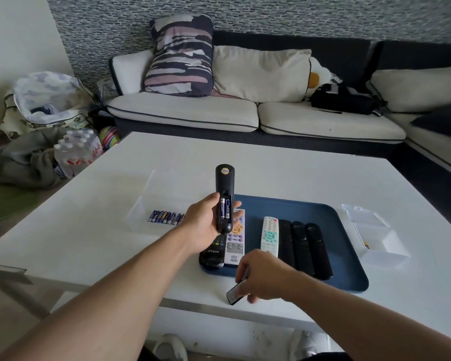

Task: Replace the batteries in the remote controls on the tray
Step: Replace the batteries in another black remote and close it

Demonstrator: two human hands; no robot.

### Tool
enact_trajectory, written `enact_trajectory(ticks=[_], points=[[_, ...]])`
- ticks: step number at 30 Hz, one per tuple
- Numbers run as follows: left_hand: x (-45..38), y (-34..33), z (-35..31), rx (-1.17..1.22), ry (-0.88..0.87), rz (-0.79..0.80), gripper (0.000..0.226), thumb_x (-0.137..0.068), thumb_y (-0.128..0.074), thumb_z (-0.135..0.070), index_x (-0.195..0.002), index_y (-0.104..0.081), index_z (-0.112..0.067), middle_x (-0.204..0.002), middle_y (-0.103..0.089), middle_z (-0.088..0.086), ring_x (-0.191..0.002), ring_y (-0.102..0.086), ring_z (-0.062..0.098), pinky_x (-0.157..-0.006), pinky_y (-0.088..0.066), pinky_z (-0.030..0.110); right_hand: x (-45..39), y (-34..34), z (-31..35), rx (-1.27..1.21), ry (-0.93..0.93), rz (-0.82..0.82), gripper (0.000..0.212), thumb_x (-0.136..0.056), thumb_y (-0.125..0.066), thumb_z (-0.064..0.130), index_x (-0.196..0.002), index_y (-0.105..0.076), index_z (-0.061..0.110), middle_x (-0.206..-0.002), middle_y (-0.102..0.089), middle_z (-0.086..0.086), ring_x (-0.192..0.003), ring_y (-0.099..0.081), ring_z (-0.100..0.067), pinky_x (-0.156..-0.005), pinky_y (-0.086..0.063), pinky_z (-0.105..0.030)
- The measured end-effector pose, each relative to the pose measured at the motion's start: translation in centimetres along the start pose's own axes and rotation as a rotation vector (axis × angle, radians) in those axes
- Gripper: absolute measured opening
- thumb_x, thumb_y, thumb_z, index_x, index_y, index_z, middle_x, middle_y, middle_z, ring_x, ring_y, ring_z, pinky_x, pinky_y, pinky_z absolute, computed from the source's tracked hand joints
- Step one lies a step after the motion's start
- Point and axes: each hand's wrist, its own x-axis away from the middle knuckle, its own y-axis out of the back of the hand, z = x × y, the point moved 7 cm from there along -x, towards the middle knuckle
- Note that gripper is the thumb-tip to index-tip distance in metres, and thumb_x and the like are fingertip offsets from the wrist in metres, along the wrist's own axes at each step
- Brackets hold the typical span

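My left hand (202, 225) holds a black remote (224, 188) upright above the blue tray (346, 264), back side toward me. Its battery bay is uncovered and two blue batteries (225, 208) sit inside. My right hand (261, 276) grips the black battery cover (234, 294) near the table's front edge, just in front of the tray. On the tray lie a white remote with coloured buttons (235, 243), a black remote (212, 256) under my left hand, a white remote with teal buttons (269, 237) and three black remotes (306, 246).
A clear box (141, 209) left of the tray holds a row of several blue batteries (166, 217). A clear lidded box (380, 243) stands open right of the tray with a small item inside. A sofa runs behind the white table (89, 230).
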Motion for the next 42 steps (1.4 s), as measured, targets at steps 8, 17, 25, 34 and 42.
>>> enact_trajectory(ticks=[8,17,25,34,42], points=[[0.6,-1.1,0.0,-0.075,-0.044,0.087,0.03,-0.107,-0.042,-0.012,-0.132,-0.054,0.0,-0.118,-0.069,0.025,-0.1,-0.071,0.039,-0.085,-0.059,0.046,-0.4,1.0,-1.5,0.234,-0.042,-0.212,0.022,-0.079,-0.084,0.037,-0.076,-0.068,0.021,-0.085,-0.075,-0.003,-0.074,-0.071,-0.02,-0.067,-0.059,-0.03],[0.7,-2.3,0.4,-0.128,-0.052,0.128,0.029,-0.105,-0.045,-0.006,-0.131,-0.052,0.005,-0.107,-0.071,0.02,-0.089,-0.073,0.034,-0.083,-0.061,0.049,0.2,0.9,-2.0,0.476,-0.087,-0.311,0.04,-0.08,-0.073,0.059,-0.094,-0.07,0.022,-0.093,-0.072,0.0,-0.083,-0.068,-0.019,-0.078,-0.057,-0.034],[0.7,-3.1,0.6,-0.102,-0.027,0.124,0.036,-0.108,-0.042,-0.025,-0.133,-0.052,-0.003,-0.113,-0.073,0.019,-0.095,-0.072,0.036,-0.084,-0.059,0.047,2.1,7.6,-0.7,0.371,-0.059,-0.609,0.022,-0.088,-0.063,0.056,-0.093,-0.068,0.035,-0.085,-0.071,0.012,-0.08,-0.066,-0.015,-0.068,-0.045,-0.028],[0.9,-4.2,0.8,-0.084,-0.06,0.136,0.035,-0.109,-0.037,-0.026,-0.131,-0.059,-0.009,-0.106,-0.069,0.012,-0.08,-0.071,0.021,-0.062,-0.059,0.039,2.6,10.6,4.3,0.318,0.362,-0.808,0.033,-0.098,-0.058,0.038,-0.13,-0.062,0.042,-0.114,-0.057,0.015,-0.086,-0.063,-0.015,-0.066,-0.049,-0.032],[0.9,-4.2,0.5,-0.001,-0.072,0.151,0.035,-0.11,-0.035,-0.028,-0.125,-0.064,-0.014,-0.099,-0.071,0.008,-0.08,-0.072,0.018,-0.064,-0.059,0.038,1.4,10.8,4.9,0.242,0.38,-0.82,0.029,-0.096,-0.062,0.027,-0.125,-0.067,0.027,-0.119,-0.06,0.009,-0.094,-0.064,-0.018,-0.077,-0.054,-0.039]])
